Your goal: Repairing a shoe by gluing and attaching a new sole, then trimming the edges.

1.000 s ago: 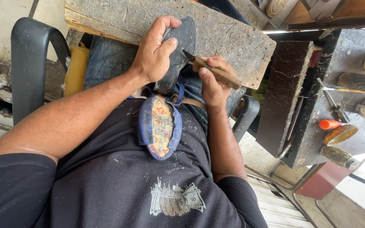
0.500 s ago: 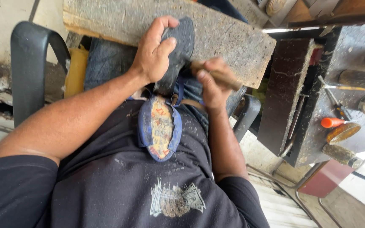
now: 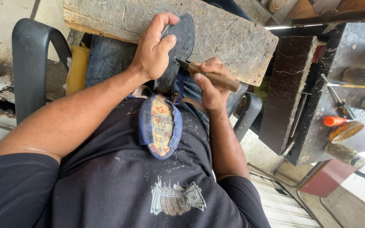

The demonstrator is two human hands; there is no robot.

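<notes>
Left hand clamps the dark shoe sole against the plank; right hand grips a wooden-handled knife, blade touching the sole.

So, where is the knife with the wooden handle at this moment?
In the head view the knife is just right of centre, held in the right hand. Its blade tip touches the edge of the dark shoe sole, which the left hand presses on the wooden board.

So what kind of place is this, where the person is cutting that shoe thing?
Probably a shoe-repair workshop. The left hand presses a dark sole on a rough board, the right hand works it with a knife, and tools lie on a grimy bench alongside.
</notes>
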